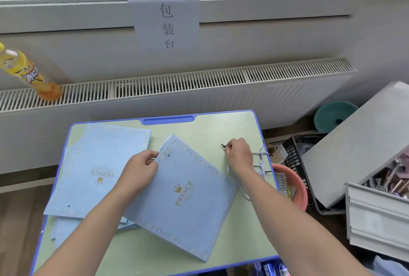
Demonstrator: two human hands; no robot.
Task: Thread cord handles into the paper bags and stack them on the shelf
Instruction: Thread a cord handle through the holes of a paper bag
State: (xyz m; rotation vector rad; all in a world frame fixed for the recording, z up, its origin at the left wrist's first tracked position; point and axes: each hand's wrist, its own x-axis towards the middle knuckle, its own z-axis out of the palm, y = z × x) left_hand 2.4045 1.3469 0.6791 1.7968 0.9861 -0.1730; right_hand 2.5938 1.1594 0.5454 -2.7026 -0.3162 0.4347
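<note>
Small desk (pixel 232 129) by radiator (pixel 177 80); left hand (pixel 141 171) fingers pinch bag (pixel 188 198), right hand (pixel 240 154) seemingly pinches cord (pixel 257 166).

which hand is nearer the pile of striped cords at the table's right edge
Right. The right hand pinches a cord tip just left of the pile of blue-and-white striped cords; the left hand grips the light blue paper bag, farther left.

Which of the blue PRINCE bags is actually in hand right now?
The tilted bag at table centre: the left hand pinches its top corner. The other bag lies flat to its left on a stack, logo upside down, not gripped.
</note>
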